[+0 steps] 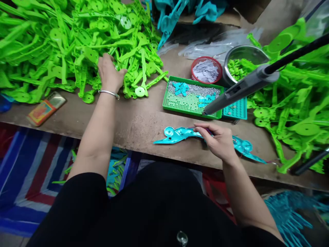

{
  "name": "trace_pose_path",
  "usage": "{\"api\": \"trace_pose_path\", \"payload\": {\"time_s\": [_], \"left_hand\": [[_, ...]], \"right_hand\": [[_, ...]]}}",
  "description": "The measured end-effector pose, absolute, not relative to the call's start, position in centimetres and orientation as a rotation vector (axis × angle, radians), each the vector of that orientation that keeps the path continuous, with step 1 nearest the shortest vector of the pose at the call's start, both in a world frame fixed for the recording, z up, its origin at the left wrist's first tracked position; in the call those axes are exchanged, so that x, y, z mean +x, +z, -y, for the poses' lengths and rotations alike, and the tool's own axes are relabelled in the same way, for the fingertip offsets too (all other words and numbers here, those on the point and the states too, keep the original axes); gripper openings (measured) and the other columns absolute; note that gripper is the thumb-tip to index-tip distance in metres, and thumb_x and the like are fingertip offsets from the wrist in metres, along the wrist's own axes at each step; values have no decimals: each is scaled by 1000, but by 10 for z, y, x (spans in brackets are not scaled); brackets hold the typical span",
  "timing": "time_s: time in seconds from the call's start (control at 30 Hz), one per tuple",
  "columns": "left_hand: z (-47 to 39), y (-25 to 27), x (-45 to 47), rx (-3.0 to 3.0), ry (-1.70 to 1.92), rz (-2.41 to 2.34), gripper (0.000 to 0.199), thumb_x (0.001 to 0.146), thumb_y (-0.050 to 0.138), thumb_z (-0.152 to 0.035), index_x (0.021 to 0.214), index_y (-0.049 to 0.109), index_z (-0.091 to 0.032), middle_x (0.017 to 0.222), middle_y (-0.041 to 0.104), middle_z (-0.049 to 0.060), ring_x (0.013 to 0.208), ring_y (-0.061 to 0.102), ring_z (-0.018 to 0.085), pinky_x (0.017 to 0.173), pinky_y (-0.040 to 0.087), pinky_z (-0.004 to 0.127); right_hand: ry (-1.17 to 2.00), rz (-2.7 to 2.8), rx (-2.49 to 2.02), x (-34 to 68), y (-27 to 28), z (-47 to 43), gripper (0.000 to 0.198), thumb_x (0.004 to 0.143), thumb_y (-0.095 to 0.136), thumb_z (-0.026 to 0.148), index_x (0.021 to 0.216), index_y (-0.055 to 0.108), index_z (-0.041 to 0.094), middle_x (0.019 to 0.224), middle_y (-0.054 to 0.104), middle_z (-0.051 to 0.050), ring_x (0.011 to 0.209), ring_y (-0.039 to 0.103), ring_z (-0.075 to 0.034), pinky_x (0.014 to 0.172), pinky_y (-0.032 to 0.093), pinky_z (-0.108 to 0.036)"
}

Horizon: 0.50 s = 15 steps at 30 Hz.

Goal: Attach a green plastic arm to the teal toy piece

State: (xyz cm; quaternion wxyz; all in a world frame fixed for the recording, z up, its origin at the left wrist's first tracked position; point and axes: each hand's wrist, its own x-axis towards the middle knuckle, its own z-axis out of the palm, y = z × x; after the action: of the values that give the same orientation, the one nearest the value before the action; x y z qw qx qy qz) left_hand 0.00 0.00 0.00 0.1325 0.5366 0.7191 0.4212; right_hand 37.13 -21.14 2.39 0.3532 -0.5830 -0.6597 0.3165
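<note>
My left hand (110, 73), a metal bangle at its wrist, reaches into a heap of bright green plastic parts (84, 41). Its thumb is spread from the fingers, whose tips are partly hidden among the parts; I see nothing gripped. Over a long teal plastic part (177, 134) lying on the table, my right hand (217, 139) is closed in a pinch. A thin slender tool (190, 128) pokes out from its fingertips; the kind cannot be made out. The middle of the teal part is covered by this hand.
A green tray (192, 112) holds small metal pieces and teal bits. Behind it stand a red basket (220, 73) of pale strips and a metal bowl (226, 68) of green bits. A grey hanging screwdriver (239, 87) slants above the tray. More green parts (305, 113) lie right; a phone (46, 109) lies left.
</note>
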Motion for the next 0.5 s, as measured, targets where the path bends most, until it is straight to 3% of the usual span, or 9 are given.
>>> {"api": "trace_pose_path", "payload": {"time_s": [0.13, 0.27, 0.37, 0.5], "left_hand": [[-9, 2, 16, 1716, 1438, -1800, 62, 61, 97, -30, 101, 49, -24, 119, 51, 1, 116, 47, 17, 107, 34, 39], [-10, -4, 43, 1889, 1358, -1705, 62, 66, 89, -7, 113, 51, -22, 121, 51, 3, 114, 48, 16, 107, 38, 37], [7, -13, 58, 1939, 1239, -1532, 57, 70, 85, -13, 117, 55, -24, 125, 57, 4, 122, 50, 20, 114, 35, 43], [59, -24, 64, 1930, 1360, -1451, 36, 80, 73, -29, 114, 62, -29, 133, 62, 7, 130, 52, 29, 110, 41, 47]], "right_hand": [[798, 1701, -1543, 377, 24, 215, 19, 88, 68, 34, 99, 79, 23, 92, 80, -4, 82, 76, -19, 75, 60, -32], [780, 1705, -1559, 379, 22, 218, 18, 88, 69, 34, 99, 79, 23, 89, 80, -3, 76, 74, -18, 68, 59, -30], [787, 1745, -1551, 379, 19, 219, 19, 89, 68, 34, 99, 79, 23, 86, 80, -3, 70, 73, -17, 62, 57, -29], [782, 1757, -1573, 382, 14, 218, 21, 90, 68, 37, 100, 79, 23, 86, 80, -4, 72, 74, -18, 62, 57, -29]]}}
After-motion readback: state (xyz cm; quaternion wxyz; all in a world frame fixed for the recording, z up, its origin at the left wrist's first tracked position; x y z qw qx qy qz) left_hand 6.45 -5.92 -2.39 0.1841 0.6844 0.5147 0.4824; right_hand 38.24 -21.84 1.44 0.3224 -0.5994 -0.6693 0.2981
